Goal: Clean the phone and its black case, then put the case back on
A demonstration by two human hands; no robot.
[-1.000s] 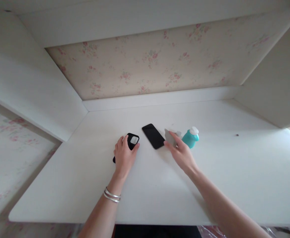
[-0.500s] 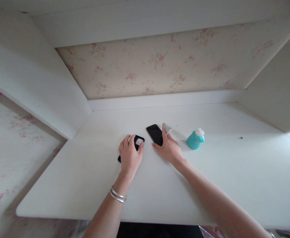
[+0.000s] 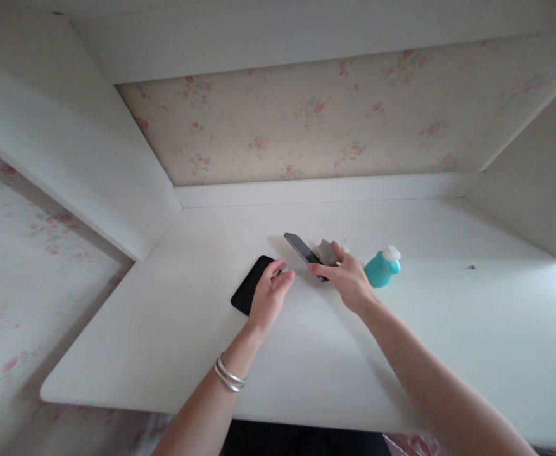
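Note:
My left hand (image 3: 269, 292) is at the right side of a flat black phone case (image 3: 247, 288), thumb and fingers curled around its edge. Part of the case is hidden behind the fingers. My right hand (image 3: 350, 278) grips a dark smartphone (image 3: 301, 248) by its near end, thumb on the side facing me. The phone is tilted, its far end raised off the desk. A crumpled light grey cloth (image 3: 324, 252) sits behind the phone, against my right fingers. Just right of that hand stands a turquoise spray bottle (image 3: 380, 269) with a white top.
The white desk (image 3: 164, 342) has a raised back strip and side panels (image 3: 116, 164). A shelf edge (image 3: 259, 50) overhangs at the top. One small dark speck (image 3: 472, 267) lies to the right. Flowered wallpaper (image 3: 268, 133) covers the wall behind.
My right hand has picked the phone up from lying flat and tilted it, moving slightly right. My left hand has shifted to the case's right side, and the case sits at a different angle.

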